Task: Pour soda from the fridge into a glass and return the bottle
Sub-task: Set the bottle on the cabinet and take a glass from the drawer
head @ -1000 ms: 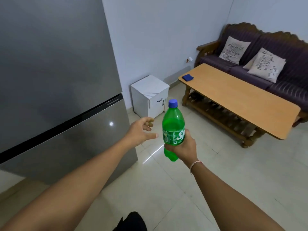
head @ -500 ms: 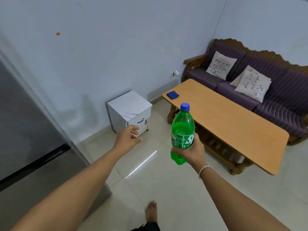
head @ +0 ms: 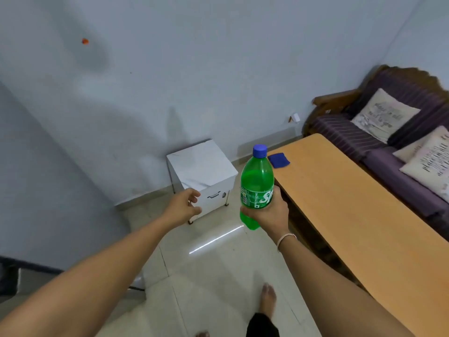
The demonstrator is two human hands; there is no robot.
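The right hand point(head: 269, 215) holds the green soda bottle point(head: 256, 188) near the middle of the frame, a little to the right. The fingers wrap around the lower part of the bottle, over the label, and the bottle stands upright in the air with its blue cap point(head: 259, 151) on top (the cap is closed on the neck). A thin bracelet point(head: 286, 239) sits on the right wrist.

The left hand point(head: 182, 206) is just to the left of the bottle, not touching it. Its fingers are loosely curled and hold nothing.

Behind the left hand, a small white cabinet point(head: 201, 171) stands on the floor against the wall. On the right side of the frame there is a long wooden table point(head: 359, 215), and a blue cloth point(head: 278, 160) lies on its far end, just right of the bottle cap in the picture. In the upper right, a purple sofa point(head: 393, 152) with pale cushions point(head: 385, 115) stands behind the table. At the bottom centre a bare foot point(head: 267, 300) rests on the light tiled floor point(head: 218, 276).
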